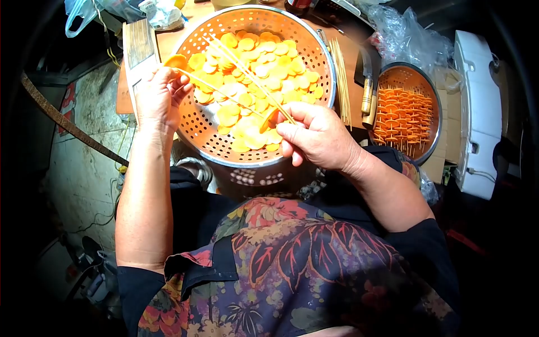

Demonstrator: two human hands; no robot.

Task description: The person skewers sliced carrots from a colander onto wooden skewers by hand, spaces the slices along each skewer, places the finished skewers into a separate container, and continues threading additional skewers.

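My left hand (160,95) is closed, pinching an orange carrot slice (177,62) over the colander's left rim. A thin wooden skewer (216,90) runs from that slice down to a second carrot slice (268,121) at my right hand (317,135). The fingers of my right hand are closed around the lower ends of a couple more skewers (241,68), which point up and to the left. Below both hands, a large perforated metal colander (210,147) holds many loose round carrot slices (247,137). Exactly how my right fingertips grip the second slice is hidden.
Right of the colander lie loose skewers (341,84) and wooden-handled knives (367,96). A smaller bowl (437,132) holds rows of skewered carrot slices (401,118). A wooden slicer board (140,45) leans at the left. Plastic bags (401,33) and a white foam piece (477,112) are farther right.
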